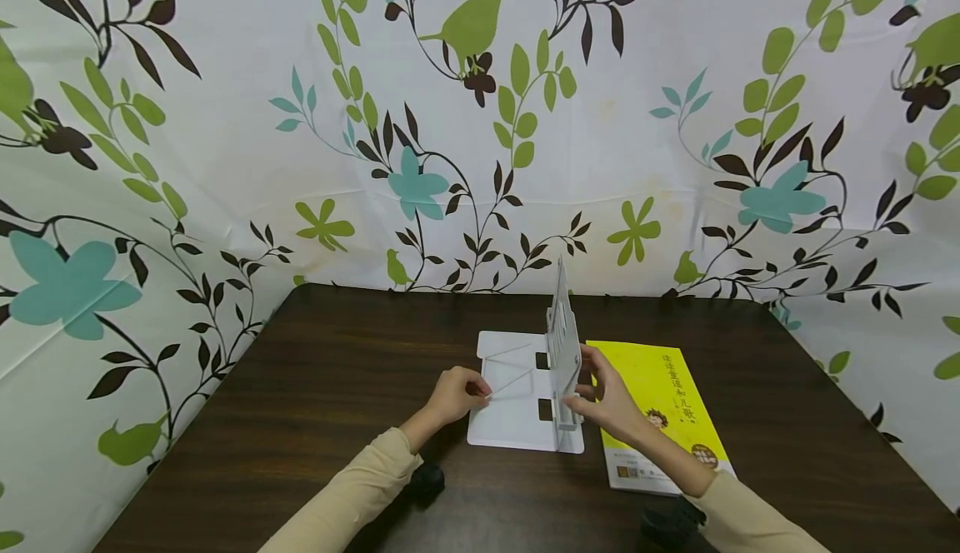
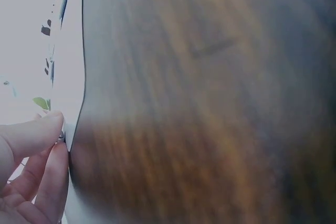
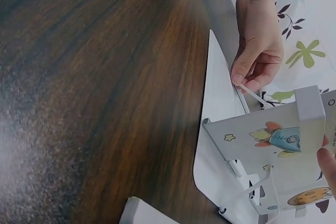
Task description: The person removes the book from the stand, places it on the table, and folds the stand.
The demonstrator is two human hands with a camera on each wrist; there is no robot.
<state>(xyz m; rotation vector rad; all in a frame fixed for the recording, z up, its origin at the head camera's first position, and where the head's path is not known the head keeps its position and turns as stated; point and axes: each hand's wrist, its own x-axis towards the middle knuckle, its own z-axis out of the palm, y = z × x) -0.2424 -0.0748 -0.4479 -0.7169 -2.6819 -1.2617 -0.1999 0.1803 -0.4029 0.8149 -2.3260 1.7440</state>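
The white stand (image 1: 510,432) is on the dark table (image 1: 337,470), a bit past the middle toward 5 o'clock in the head view. Its base lies flat, with two dark holes near the 3 o'clock side. Its panel (image 1: 564,357) stands up at that side, seen almost edge-on.

The left hand (image 1: 454,395) is at 9 o'clock of the stand. Its thumb and finger pinch the end of a thin white rod (image 3: 254,97), just over the base. The right hand (image 1: 611,399) is at 3 o'clock. It holds the panel, with its thumb at the near side; some fingertips are hidden.

In the right wrist view, the panel has a blue and orange rocket (image 3: 286,137) on it. A yellow book (image 1: 637,370) lies at 4 o'clock of the stand, partly under the right arm. Behind the table, at 12 o'clock, hangs a white cloth (image 1: 247,145) with birds and leaves.
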